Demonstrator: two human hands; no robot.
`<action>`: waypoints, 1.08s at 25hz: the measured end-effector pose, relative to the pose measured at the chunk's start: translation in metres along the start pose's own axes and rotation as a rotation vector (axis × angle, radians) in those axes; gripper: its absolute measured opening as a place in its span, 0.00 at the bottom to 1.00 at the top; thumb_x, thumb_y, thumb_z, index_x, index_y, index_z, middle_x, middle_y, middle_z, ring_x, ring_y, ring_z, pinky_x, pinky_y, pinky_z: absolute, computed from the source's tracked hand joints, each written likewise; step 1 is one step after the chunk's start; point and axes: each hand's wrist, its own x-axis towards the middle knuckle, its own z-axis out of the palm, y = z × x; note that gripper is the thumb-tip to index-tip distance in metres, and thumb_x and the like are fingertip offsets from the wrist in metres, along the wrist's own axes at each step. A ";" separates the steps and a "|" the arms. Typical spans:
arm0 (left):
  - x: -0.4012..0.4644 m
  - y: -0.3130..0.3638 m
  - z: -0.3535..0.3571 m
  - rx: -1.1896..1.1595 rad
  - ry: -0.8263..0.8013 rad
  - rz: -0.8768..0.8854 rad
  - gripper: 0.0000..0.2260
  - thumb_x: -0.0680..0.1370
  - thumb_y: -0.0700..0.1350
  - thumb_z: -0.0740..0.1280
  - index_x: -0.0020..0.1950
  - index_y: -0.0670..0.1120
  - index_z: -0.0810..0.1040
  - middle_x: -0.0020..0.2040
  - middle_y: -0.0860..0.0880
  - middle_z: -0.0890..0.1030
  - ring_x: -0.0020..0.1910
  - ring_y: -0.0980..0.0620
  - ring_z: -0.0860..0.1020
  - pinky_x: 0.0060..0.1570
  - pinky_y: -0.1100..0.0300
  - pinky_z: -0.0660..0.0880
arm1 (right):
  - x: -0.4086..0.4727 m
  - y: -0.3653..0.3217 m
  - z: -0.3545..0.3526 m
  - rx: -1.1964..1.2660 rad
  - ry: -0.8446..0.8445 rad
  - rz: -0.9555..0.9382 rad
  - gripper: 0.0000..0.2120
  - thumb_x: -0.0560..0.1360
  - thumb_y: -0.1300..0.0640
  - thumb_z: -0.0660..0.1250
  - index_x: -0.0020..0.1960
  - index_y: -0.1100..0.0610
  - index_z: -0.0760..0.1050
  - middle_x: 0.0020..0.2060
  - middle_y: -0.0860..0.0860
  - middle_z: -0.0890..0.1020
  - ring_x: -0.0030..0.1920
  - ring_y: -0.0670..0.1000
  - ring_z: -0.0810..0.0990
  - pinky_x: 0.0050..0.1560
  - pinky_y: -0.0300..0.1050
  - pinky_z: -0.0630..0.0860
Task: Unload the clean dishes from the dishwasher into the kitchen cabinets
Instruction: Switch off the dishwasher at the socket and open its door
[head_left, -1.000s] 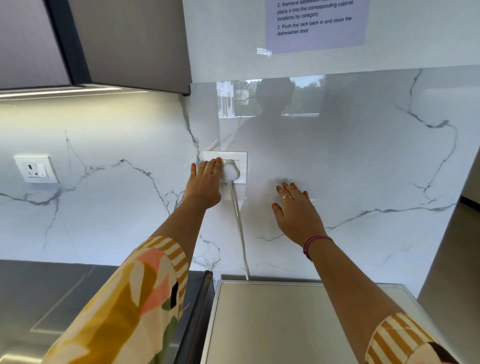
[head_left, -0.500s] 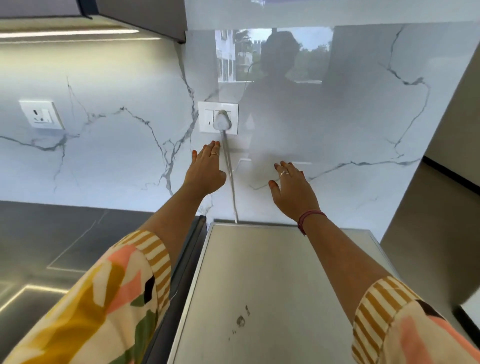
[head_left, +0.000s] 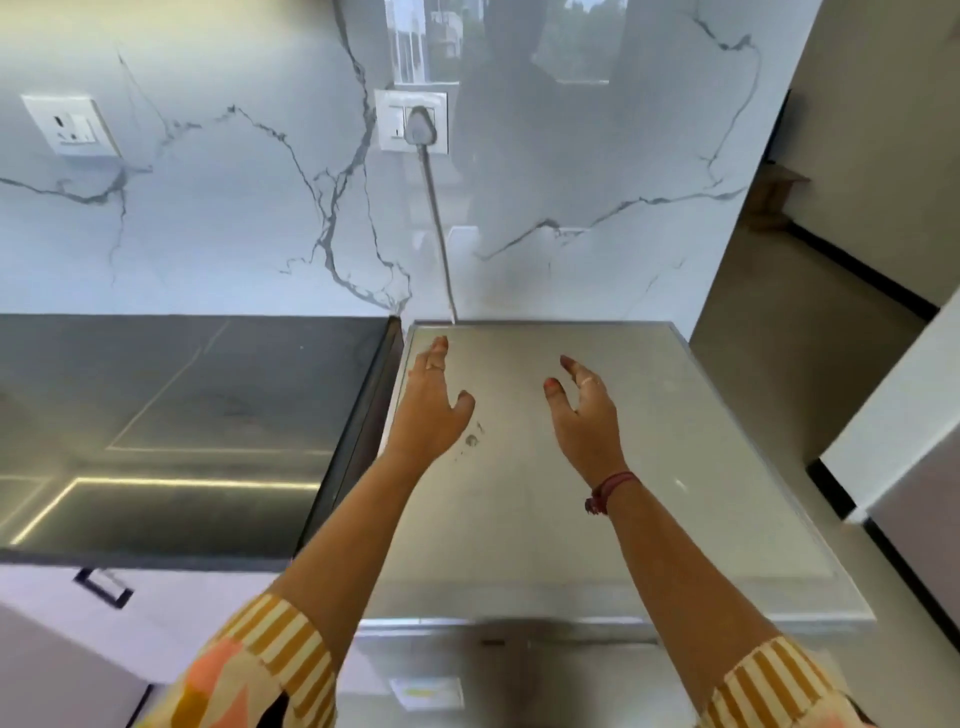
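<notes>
We see the steel dishwasher top (head_left: 597, 519), small smudges (head_left: 470, 440) on it, flush beside the dark countertop (head_left: 182, 415).

Striped floral sleeves (head_left: 270, 660), red wrist thread (head_left: 609, 491), finger rings (head_left: 589, 382)

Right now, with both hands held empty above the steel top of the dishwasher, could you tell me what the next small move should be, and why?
Probably lower both hands toward the front edge of the dishwasher to find its door. The left hand and right hand are open and hold nothing, the door looks closed, and no dishes are in sight.
</notes>
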 end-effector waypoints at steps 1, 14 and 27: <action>-0.028 0.003 0.005 -0.069 0.010 -0.019 0.32 0.77 0.40 0.65 0.77 0.42 0.54 0.76 0.46 0.60 0.75 0.49 0.59 0.69 0.66 0.54 | -0.026 0.007 -0.001 0.107 0.028 0.089 0.19 0.80 0.55 0.61 0.70 0.57 0.68 0.67 0.50 0.73 0.67 0.48 0.70 0.65 0.36 0.64; -0.252 0.009 0.106 -1.245 -0.048 -1.130 0.12 0.79 0.44 0.64 0.61 0.40 0.75 0.49 0.44 0.81 0.48 0.47 0.80 0.52 0.55 0.77 | -0.232 0.099 -0.034 1.007 0.354 0.988 0.06 0.79 0.58 0.64 0.49 0.60 0.76 0.45 0.56 0.80 0.44 0.51 0.80 0.48 0.44 0.78; -0.242 0.003 0.173 -1.499 0.029 -1.134 0.30 0.74 0.62 0.66 0.66 0.41 0.73 0.55 0.42 0.81 0.56 0.46 0.79 0.58 0.55 0.75 | -0.223 0.142 -0.020 1.157 0.214 1.037 0.24 0.77 0.46 0.64 0.65 0.62 0.73 0.57 0.58 0.81 0.58 0.53 0.80 0.60 0.47 0.76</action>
